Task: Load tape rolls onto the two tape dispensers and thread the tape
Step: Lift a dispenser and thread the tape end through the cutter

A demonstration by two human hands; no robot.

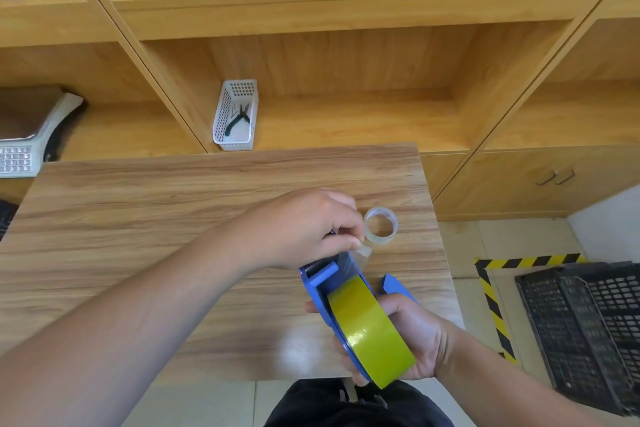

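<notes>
A blue tape dispenser (pixel 320 282) carries a wide yellow-green tape roll (pixel 370 329) and is held over the table's front right part. My right hand (pixel 414 340) grips it from the right and below, around the roll and frame. My left hand (pixel 308 225) reaches across from the left and pinches the clear loose tape end (pixel 362 251) at the dispenser's front. A small clear tape roll (pixel 381 226) stands on the table just beyond my left fingers. Part of a second blue dispenser (pixel 396 284) shows behind my right hand, mostly hidden.
The wooden table (pixel 138 236) stands against wooden shelving. A white basket (pixel 235 116) with pliers sits on the shelf behind. A scale with a keypad (pixel 20 149) is at far left. A black crate (pixel 588 329) and striped floor tape (pixel 491 305) lie at right.
</notes>
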